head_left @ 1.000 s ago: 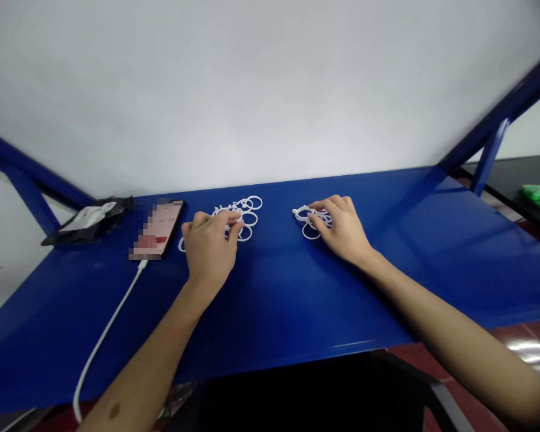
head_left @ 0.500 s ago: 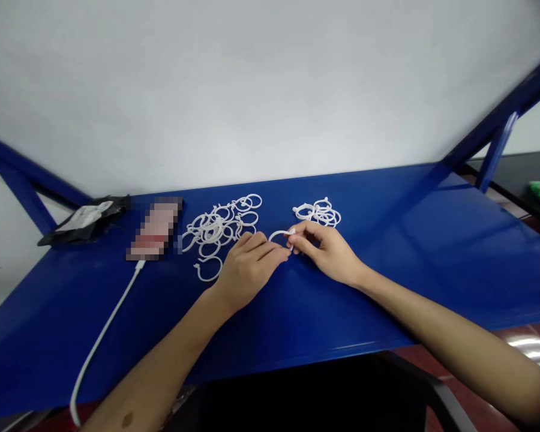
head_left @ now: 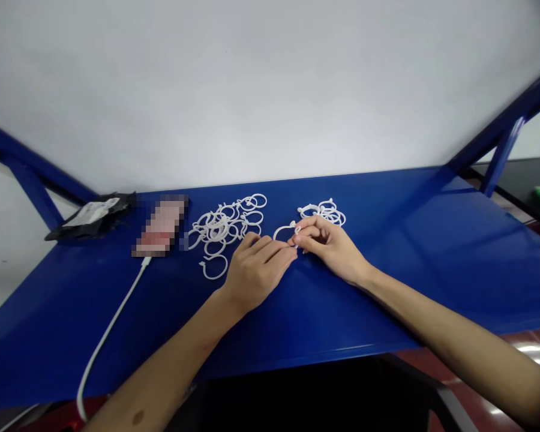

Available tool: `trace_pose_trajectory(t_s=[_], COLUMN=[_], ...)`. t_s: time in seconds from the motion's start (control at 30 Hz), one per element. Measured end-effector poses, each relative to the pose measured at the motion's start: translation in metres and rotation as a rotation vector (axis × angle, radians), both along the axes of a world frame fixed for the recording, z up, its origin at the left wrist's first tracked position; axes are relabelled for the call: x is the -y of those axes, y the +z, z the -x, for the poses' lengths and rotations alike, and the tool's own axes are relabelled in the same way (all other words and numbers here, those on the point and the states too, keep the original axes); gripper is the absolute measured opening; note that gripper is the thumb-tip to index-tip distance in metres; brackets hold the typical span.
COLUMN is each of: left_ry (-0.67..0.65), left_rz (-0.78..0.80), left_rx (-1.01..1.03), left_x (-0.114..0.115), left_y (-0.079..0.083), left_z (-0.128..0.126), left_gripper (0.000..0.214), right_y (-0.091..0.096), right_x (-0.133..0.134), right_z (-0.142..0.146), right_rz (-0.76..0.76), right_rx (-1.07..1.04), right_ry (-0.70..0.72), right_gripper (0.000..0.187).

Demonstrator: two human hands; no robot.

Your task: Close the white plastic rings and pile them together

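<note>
Between my two hands is a white plastic ring (head_left: pixel 282 230), its curved upper part showing above the fingers. My left hand (head_left: pixel 257 267) is closed on the ring's left and lower side. At the ring's right end, by its small knob, my right hand (head_left: pixel 326 246) pinches it between thumb and fingers. To the left lies a loose pile of similar white rings (head_left: pixel 218 228), some with their ends apart. A smaller group of white rings (head_left: pixel 326 211) rests just behind my right hand, which partly hides it.
Left of the rings lies a phone-like object (head_left: pixel 162 225), blurred out, with a white cable (head_left: pixel 112 327) plugged in. A black plastic package (head_left: pixel 92 216) with a white label sits at the back left. The blue table (head_left: pixel 364 318) meets a pale wall, with blue braces at both sides.
The view has shifted slightly, so things appear a little further right. My right fingers have moved slightly against the ring's end, and its knob now shows above them.
</note>
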State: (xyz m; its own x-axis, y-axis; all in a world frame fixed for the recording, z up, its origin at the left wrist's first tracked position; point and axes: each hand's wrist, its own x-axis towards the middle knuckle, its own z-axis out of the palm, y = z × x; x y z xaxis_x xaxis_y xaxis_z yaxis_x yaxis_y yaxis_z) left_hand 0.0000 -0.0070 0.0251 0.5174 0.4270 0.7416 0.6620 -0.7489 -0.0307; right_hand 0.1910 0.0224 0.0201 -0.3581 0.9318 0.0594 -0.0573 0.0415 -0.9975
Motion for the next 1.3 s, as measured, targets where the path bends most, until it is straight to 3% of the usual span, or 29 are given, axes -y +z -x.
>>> trace_pose_trajectory(t_s=[0.13,0.2,0.33,0.43,0.5,0.77,0.93,1.1,1.2,1.3], left_ry=[-0.111,-0.081,0.100,0.044,0.004,0.091,0.087,0.297,0.419,0.441], left_rz=[-0.052,0.005,0.366,0.604,0.642,0.550,0.481,0.372,0.298,0.284], left_rx=[0.030,0.145,0.479,0.555,0.541,0.407,0.313,0.105,0.004,-0.050], left_x=[0.005,0.005,-0.002,-0.010,-0.014,-0.006,-0.007,-0.026,-0.033,-0.036], left_y=[0.003,0.004,0.002,-0.004,-0.008,-0.013,-0.016,-0.014,-0.014,-0.020], left_z=[-0.003,-0.001,0.004,0.005,0.005,0.004,0.005,0.023,0.036,0.044], left_gripper=[0.019,0.023,0.017,0.016,0.015,0.014,0.015,0.031,0.031,0.024], right_y=[0.002,0.003,0.006,0.006,0.005,-0.001,0.003,0.009,0.007,-0.001], right_x=[-0.001,-0.003,-0.003,0.000,0.002,0.009,0.008,-0.010,-0.027,-0.041], right_z=[-0.002,-0.005,-0.007,-0.006,-0.005,-0.007,-0.010,-0.022,-0.037,-0.049], right_rz=[-0.036,-0.064,-0.088,-0.122,-0.142,-0.224,-0.451,-0.719,-0.742,-0.713], right_rx=[0.035,0.054,0.041,0.061,0.080,0.227,0.403,0.583,0.638,0.730], right_ry=[-0.147,-0.161,-0.087,-0.023,0.009,0.133,0.153,-0.092,-0.321,-0.433], right_gripper=[0.024,0.024,0.025,0.023,0.022,0.016,0.017,0.014,0.015,0.016])
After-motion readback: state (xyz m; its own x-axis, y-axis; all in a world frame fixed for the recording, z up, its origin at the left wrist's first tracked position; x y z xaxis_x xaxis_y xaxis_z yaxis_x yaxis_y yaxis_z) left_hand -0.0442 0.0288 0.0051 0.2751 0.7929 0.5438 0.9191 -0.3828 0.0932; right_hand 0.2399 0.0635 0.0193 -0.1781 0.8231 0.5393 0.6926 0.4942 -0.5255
